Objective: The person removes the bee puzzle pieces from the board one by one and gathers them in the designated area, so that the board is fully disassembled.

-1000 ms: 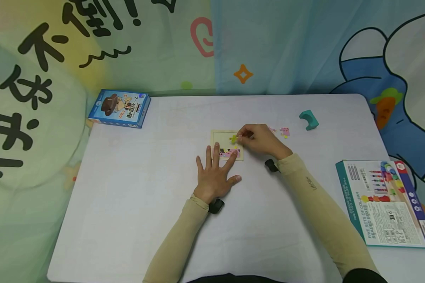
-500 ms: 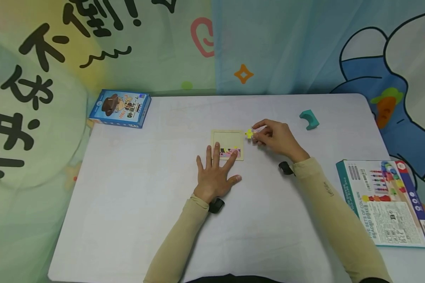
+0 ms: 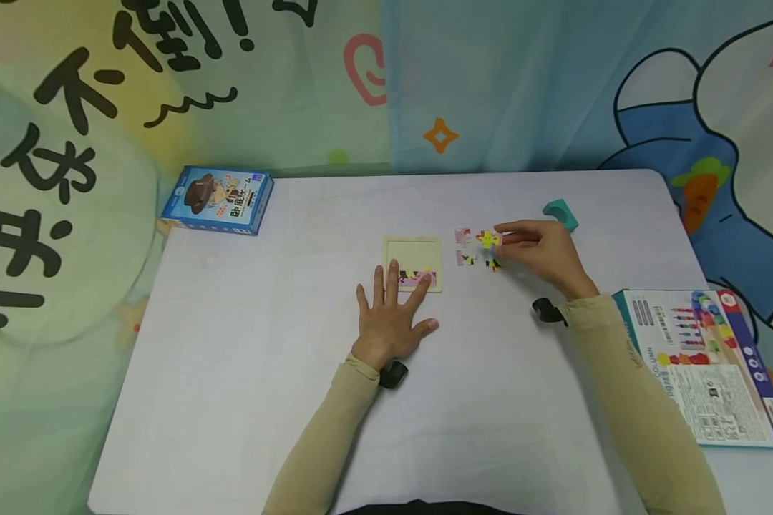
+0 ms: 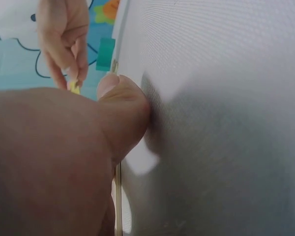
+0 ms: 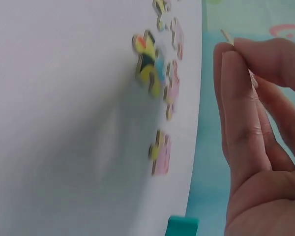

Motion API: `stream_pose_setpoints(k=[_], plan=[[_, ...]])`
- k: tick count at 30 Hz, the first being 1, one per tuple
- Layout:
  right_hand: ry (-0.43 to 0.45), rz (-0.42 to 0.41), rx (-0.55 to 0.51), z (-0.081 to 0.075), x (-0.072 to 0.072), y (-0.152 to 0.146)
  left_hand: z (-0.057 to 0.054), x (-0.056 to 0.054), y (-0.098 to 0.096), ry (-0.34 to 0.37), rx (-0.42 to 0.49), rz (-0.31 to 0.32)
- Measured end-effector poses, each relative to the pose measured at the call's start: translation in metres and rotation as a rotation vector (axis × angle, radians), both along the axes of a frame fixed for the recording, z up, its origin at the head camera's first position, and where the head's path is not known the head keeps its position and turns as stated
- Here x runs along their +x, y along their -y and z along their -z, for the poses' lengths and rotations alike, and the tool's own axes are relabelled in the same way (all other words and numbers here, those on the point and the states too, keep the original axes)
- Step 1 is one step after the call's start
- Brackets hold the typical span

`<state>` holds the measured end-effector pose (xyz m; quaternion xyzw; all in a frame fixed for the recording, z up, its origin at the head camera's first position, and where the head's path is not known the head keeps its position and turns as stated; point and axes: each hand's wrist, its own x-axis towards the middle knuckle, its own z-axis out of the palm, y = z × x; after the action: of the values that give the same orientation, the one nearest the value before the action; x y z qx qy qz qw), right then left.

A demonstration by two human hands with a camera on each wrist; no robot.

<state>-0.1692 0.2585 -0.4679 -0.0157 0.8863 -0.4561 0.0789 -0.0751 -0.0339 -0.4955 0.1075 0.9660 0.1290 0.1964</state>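
My left hand (image 3: 389,325) lies with fingers spread, fingertips over the lower part of a cream puzzle tray (image 3: 414,252). A pink strip of fitted pieces (image 3: 412,277) shows along the tray's bottom, partly covered by those fingers. Right of the tray, my right hand (image 3: 544,254) pinches a yellow puzzle piece (image 3: 488,239) between thumb and fingers. In the right wrist view only its thin edge (image 5: 227,37) shows at the fingertips. Several loose puzzle pieces lie close by, among them a pink one (image 3: 462,237) and a yellow-and-black one (image 5: 150,69).
Behind the right hand stands a teal arched block (image 3: 560,212). A blue box (image 3: 219,200) sits at the table's back left corner. Along the right edge lies a larger flat box (image 3: 715,372) under the right forearm's side. A printed curtain (image 3: 489,86) hangs behind the table.
My right hand has carried the yellow puzzle piece from over the tray rightward to above the loose pieces. The left hand has stayed in place.
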Motion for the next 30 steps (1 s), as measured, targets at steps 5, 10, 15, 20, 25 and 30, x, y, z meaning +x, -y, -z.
stream_pose_setpoints(k=[5,10,15,20,25,30], plan=[[-0.004,0.019,0.0,0.003,0.003,-0.014,0.001,0.001,0.0,0.004,-0.004,-0.001],[0.002,0.026,0.017,0.003,0.006,-0.029,0.002,0.001,0.0,0.009,-0.004,0.001],[0.039,0.022,0.09,0.003,0.01,-0.041,0.001,0.001,0.0,0.002,-0.006,0.003],[0.034,0.003,0.185,0.004,0.013,-0.049,0.002,0.001,-0.001,0.009,-0.008,0.005],[0.004,-0.034,0.242,0.006,0.017,-0.052,0.004,0.001,-0.001,-0.002,0.001,0.005],[0.019,-0.058,0.265,0.01,0.018,-0.053,0.004,0.001,-0.001,-0.022,-0.004,0.008]])
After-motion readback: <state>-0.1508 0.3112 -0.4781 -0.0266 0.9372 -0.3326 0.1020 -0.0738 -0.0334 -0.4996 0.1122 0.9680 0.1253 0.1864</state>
